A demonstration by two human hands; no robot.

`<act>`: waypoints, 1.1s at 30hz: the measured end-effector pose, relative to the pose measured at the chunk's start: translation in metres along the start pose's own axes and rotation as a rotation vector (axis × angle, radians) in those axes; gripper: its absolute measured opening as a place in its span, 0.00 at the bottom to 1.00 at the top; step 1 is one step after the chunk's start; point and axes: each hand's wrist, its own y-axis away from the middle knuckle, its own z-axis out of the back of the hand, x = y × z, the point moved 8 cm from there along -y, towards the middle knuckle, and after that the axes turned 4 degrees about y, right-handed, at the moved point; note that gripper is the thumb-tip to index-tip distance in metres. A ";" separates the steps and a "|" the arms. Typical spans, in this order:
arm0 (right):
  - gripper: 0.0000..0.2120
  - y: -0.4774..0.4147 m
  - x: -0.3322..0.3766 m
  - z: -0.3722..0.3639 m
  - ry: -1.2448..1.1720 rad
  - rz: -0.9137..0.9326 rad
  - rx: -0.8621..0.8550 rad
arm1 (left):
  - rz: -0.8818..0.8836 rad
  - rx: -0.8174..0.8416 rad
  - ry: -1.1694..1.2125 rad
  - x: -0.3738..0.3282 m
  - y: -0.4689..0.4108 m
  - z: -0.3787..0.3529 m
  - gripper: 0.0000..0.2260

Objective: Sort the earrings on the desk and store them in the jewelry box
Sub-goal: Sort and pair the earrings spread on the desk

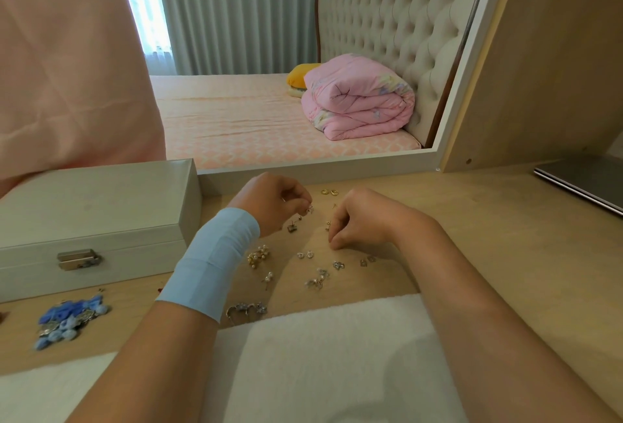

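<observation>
Wood desk [472, 220], jewelry box [94, 200] shut (latch facing cam): L hand [269, 203] pinches earring [308, 209]; R hand [359, 220] curled, hold unclear.

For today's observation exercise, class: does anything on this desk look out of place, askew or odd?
Nothing looks damaged. Oddly, the white rectangular jewelry box at left sits latched shut while small metal earrings lie scattered on the wooden desk.

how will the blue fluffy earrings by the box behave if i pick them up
The blue fluffy earrings look soft and light, so probably floppy. Lying heaped with metal parts, they may snag and lift together.
</observation>
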 end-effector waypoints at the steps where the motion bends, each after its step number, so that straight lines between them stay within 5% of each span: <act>1: 0.03 0.000 -0.001 0.000 0.000 0.000 -0.003 | 0.000 -0.003 0.011 0.000 0.001 0.001 0.05; 10: 0.03 0.005 -0.049 0.041 -0.074 -0.137 -0.301 | 0.018 -0.036 0.088 0.002 0.001 0.003 0.06; 16: 0.07 0.005 -0.044 0.017 -0.086 -0.116 -0.059 | 0.038 -0.144 0.064 0.007 0.000 0.011 0.06; 25: 0.06 -0.006 0.004 -0.006 -0.075 0.028 0.017 | 0.089 -0.172 0.103 0.020 0.002 0.021 0.06; 33: 0.07 -0.023 0.028 0.016 0.115 0.052 -0.286 | 0.101 -0.191 0.094 0.027 0.004 0.022 0.05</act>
